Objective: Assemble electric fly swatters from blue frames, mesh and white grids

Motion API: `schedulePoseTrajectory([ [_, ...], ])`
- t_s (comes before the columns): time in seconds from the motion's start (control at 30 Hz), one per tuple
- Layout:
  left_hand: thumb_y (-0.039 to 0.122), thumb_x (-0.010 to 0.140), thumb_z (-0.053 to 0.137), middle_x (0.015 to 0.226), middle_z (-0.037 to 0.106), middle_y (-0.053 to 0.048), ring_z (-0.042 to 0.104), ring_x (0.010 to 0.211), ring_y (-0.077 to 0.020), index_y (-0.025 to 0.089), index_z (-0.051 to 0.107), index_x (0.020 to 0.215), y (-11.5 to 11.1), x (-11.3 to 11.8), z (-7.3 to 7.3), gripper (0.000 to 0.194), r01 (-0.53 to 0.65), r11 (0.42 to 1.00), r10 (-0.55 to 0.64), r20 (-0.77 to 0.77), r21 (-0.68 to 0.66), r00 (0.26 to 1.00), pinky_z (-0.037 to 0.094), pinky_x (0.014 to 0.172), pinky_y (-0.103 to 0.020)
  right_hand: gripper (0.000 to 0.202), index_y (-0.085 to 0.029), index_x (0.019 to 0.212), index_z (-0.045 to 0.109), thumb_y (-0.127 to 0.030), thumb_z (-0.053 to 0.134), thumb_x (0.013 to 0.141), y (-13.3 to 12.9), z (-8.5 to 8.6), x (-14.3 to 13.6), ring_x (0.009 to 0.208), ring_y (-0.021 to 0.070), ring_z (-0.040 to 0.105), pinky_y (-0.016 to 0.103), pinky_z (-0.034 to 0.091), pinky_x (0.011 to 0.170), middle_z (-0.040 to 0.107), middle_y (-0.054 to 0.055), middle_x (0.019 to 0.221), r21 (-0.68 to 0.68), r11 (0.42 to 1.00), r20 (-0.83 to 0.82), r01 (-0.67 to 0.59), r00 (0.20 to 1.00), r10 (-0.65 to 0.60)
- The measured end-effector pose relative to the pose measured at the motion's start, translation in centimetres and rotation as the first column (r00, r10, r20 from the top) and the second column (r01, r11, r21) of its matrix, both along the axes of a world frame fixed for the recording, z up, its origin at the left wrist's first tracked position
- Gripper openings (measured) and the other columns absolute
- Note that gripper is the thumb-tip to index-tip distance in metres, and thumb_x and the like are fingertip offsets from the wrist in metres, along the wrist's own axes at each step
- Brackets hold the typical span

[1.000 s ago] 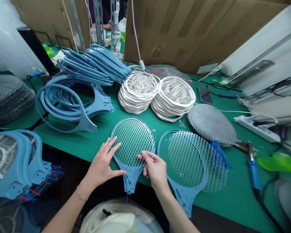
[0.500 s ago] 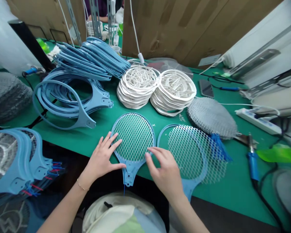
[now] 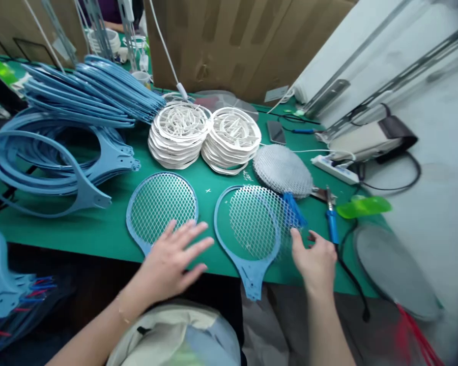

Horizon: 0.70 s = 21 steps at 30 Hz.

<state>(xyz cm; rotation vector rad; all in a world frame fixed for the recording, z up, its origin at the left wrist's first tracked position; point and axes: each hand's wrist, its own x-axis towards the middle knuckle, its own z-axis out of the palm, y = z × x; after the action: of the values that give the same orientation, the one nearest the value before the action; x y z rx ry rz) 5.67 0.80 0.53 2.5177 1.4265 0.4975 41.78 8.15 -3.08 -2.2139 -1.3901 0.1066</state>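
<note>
My left hand [image 3: 171, 262] is spread over the lower part of a blue racket frame [image 3: 162, 208] with a round mesh inside its ring, hiding its handle end. To the right lies a second blue frame [image 3: 254, 277]. A loose mesh disc [image 3: 259, 218] overlaps it, shifted to the right past its ring. My right hand [image 3: 313, 256] is at the disc's right edge, thumb and fingers apart; whether it touches the mesh is unclear. Blue wires [image 3: 293, 209] lie just beyond, beside a stack of mesh discs [image 3: 282, 169].
Blue frames [image 3: 95, 91] are piled at the left, white rings [image 3: 179, 134] stacked at the back. A blue soldering iron [image 3: 332, 223], power strip [image 3: 334, 169] and phone [image 3: 276, 132] are at the right. A cardboard box [image 3: 229, 46] stands behind.
The view has shifted right. My right hand has moved from the left racket to the loose mesh's right edge. My left hand has moved across the left racket's lower part.
</note>
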Motion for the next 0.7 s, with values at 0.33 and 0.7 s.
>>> schedulePoseTrajectory([
  [0.33, 0.046, 0.099, 0.056, 0.152, 0.050, -0.006, 0.047, 0.141, -0.0292, 0.027, 0.052, 0.143, -0.6, 4.0, -2.6, 0.049, 0.149, 0.981, -0.152, -0.016, -0.124, 0.988, 0.033, 0.118, -0.056, 0.049, -0.015, 0.079, 0.076, -0.043, 0.091, 0.042, -0.4, 2.1, 0.0, 0.063, 0.0123, 0.052, 0.018, 0.027, 0.039, 0.069, 0.007, 0.081, -0.128, 0.992, -0.933, 0.001, 0.340, -0.121],
  [0.7, 0.064, 0.085, 0.066, 0.150, 0.048, -0.020, 0.045, 0.140, -0.0359, 0.015, 0.027, 0.152, 0.3, 6.7, -0.8, 0.092, -0.310, 0.950, 0.304, 0.114, 0.039, 0.946, 0.037, 0.116, -0.058, 0.052, -0.014, 0.081, 0.077, -0.047, 0.095, 0.045, -3.8, 1.5, -5.4, 0.039, 0.0022, 0.042, 0.015, 0.024, 0.030, 0.076, 0.011, 0.090, -0.107, 0.994, -0.960, 0.026, 0.257, -0.110],
])
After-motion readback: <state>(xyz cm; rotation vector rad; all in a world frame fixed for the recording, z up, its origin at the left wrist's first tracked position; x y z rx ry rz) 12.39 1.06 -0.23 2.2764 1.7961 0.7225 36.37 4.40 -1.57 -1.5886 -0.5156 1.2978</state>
